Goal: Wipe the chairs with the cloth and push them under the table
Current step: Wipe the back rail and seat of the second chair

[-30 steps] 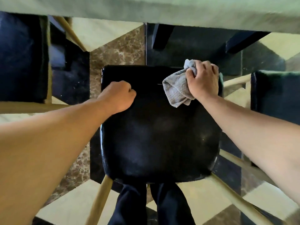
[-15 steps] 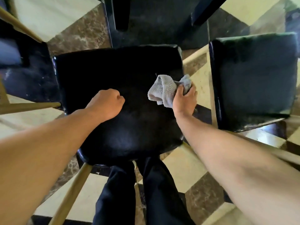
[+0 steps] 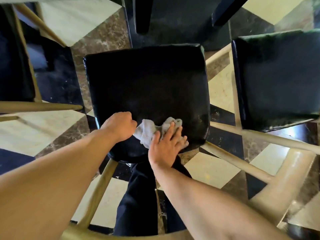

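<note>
At the far left, a black padded chair seat (image 3: 14,66) on a pale wooden frame is partly cut off by the picture edge. One pale wooden rail (image 3: 39,106) of this frame runs rightward and ends near the centre seat.

The centre chair, a black glossy padded square seat (image 3: 147,84) on pale wooden legs, stands on a floor of cream, brown marble and dark tiles (image 3: 72,30).

The left hand (image 3: 119,126) is clenched into a fist and rests on the near left portion of the centre seat, grasping nothing visible. Just beside it to the right lies the crumpled grey terry cloth (image 3: 147,131), on the near edge of the same seat.

The right hand (image 3: 166,146) lies flat on the cloth with fingers spread, pressing it against the seat rather than gripping it.

Below the seat, dark trouser legs (image 3: 138,196) show between the chair legs.

At the right, a second black padded chair seat (image 3: 277,78) stands apart from the centre seat, with its pale wooden frame (image 3: 280,184) extending toward the lower right corner.
</note>
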{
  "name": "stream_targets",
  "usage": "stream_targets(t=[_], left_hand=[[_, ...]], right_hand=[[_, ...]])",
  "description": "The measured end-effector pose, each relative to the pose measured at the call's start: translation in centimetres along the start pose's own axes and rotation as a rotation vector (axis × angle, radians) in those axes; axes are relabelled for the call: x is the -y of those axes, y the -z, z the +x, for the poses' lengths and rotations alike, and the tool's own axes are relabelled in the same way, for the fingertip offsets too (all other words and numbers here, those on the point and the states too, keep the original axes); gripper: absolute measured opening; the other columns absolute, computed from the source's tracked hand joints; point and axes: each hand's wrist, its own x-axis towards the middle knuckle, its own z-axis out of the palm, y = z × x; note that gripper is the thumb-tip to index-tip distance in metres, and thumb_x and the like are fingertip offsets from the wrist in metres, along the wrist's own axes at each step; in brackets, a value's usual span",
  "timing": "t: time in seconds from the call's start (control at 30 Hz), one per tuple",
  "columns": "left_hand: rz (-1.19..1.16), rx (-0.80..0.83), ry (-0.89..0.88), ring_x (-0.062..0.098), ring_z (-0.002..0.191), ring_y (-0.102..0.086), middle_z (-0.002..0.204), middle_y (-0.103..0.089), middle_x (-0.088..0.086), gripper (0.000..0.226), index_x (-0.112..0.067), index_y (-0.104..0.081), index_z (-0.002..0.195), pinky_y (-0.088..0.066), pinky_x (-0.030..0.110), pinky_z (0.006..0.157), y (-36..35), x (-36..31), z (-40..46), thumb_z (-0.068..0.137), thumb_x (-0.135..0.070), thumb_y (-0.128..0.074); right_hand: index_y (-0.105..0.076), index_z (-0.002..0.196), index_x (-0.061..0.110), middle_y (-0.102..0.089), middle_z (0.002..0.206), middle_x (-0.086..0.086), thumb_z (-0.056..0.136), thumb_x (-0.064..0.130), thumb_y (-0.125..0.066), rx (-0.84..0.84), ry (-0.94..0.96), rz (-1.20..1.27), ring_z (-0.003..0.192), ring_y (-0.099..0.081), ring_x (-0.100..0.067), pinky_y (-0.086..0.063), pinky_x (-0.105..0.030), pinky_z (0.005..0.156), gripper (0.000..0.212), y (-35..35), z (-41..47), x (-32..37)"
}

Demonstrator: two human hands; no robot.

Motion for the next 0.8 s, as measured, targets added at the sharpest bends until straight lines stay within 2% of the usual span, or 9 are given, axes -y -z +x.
stream_targets(t=[0.07,0.13,0.27,0.33,0.47,0.53,0.67,0.73,0.8], left_hand=[[-0.024,-0.012,-0.009,0.021,0.069,-0.061,0.08,-0.065,0.005,0.024,-0.016,-0.06,0.082,-0.042,0.032,0.053,0.3,0.1,-0.1,0.095,-0.033,-0.049],[-0.02,-0.028,-0.046,0.019,0.068,-0.062,0.076,-0.065,0.001,0.03,-0.019,-0.063,0.083,-0.047,0.032,0.056,1.0,0.8,-0.1,0.097,-0.039,-0.045],[0.036,-0.104,-0.046,0.019,0.063,-0.053,0.073,-0.057,0.002,0.025,-0.018,-0.053,0.074,-0.032,0.03,0.049,2.8,2.3,0.1,0.095,-0.029,-0.046],[0.018,-0.15,0.005,0.028,0.073,-0.056,0.083,-0.059,0.009,0.021,-0.012,-0.059,0.084,-0.036,0.033,0.055,3.4,3.9,0.3,0.094,-0.028,-0.048],[0.008,-0.148,0.004,0.028,0.075,-0.056,0.088,-0.06,0.01,0.022,-0.014,-0.061,0.09,-0.035,0.033,0.056,3.7,5.6,0.5,0.096,-0.031,-0.048],[-0.023,-0.152,0.003,0.026,0.075,-0.056,0.088,-0.061,0.008,0.02,-0.017,-0.059,0.086,-0.035,0.033,0.056,3.7,6.4,0.7,0.096,-0.03,-0.048],[-0.089,-0.149,0.023,0.025,0.071,-0.058,0.083,-0.062,0.008,0.022,-0.018,-0.057,0.076,-0.04,0.033,0.055,3.8,7.4,1.4,0.094,-0.027,-0.048],[-0.117,-0.158,0.03,0.027,0.072,-0.059,0.082,-0.062,0.009,0.022,-0.017,-0.057,0.077,-0.045,0.035,0.058,3.8,7.9,1.7,0.094,-0.027,-0.048],[-0.145,-0.173,0.037,0.028,0.075,-0.06,0.083,-0.062,0.008,0.021,-0.017,-0.059,0.079,-0.048,0.036,0.061,3.8,9.1,2.2,0.093,-0.028,-0.048]], right_hand=[[-0.013,0.162,0.03,0.001,0.171,-0.008,0.101,0.059,-0.03,0.078,0.31,-0.101,0.155,0.01,-0.039,0.005,-0.056,0.126,0.07,-0.9,0.3,1.9],[-0.017,0.16,0.035,0.004,0.171,-0.001,0.1,0.056,-0.04,0.125,0.63,-0.215,0.156,0.012,-0.034,0.003,-0.053,0.127,0.068,-1.5,2.4,4.1],[-0.018,0.161,0.033,-0.001,0.172,-0.001,0.105,0.041,-0.037,0.081,0.931,-0.418,0.157,0.006,-0.034,-0.004,-0.056,0.126,0.06,0.5,9.1,5.7],[-0.015,0.161,0.032,-0.001,0.172,-0.002,0.107,0.04,-0.033,0.017,0.854,-0.418,0.157,0.005,-0.035,-0.004,-0.057,0.126,0.058,2.3,12.3,5.3],[-0.021,0.16,0.032,-0.005,0.171,-0.006,0.107,0.037,-0.036,-0.179,0.347,-0.188,0.156,-0.003,-0.038,-0.005,-0.057,0.126,0.056,7.7,17.1,3.2],[-0.025,0.16,0.029,-0.011,0.17,-0.009,0.104,0.042,-0.037,-0.25,0.193,-0.096,0.155,-0.01,-0.04,-0.009,-0.06,0.124,0.058,9.1,17.7,2.3],[-0.007,0.162,0.026,-0.003,0.171,-0.007,0.088,0.077,-0.032,-0.217,0.159,-0.114,0.156,0.002,-0.041,0.006,-0.06,0.123,0.093,7.4,16.1,3.8],[-0.003,0.162,0.021,0.0,0.171,-0.012,0.083,0.082,-0.035,-0.232,0.148,-0.132,0.155,0.008,-0.043,0.008,-0.062,0.123,0.105,5.2,15.6,6.5],[-0.007,0.162,0.018,-0.004,0.17,-0.014,0.084,0.078,-0.039,-0.252,0.181,-0.132,0.154,0.007,-0.045,0.005,-0.064,0.123,0.103,2.8,15.2,10.1]])
